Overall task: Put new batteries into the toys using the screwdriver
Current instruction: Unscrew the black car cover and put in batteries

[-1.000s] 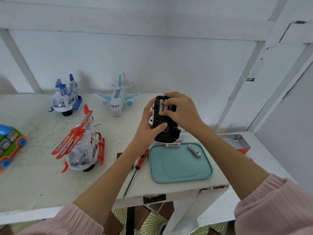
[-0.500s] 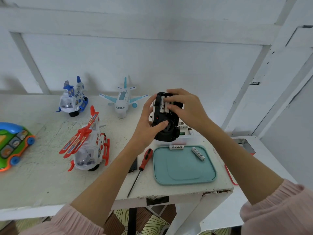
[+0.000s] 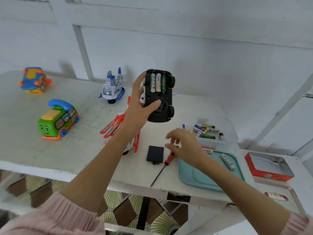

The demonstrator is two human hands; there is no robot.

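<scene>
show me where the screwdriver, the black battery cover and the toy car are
screwdriver (image 3: 170, 157), head view, on its red handle
black battery cover (image 3: 155, 153), head view, middle of the flat panel
toy car (image 3: 165, 110), head view, on its black underside below the batteries

left hand (image 3: 138, 106) raised, fingers curled gripping | right hand (image 3: 186, 145) low, fingers spread
</scene>
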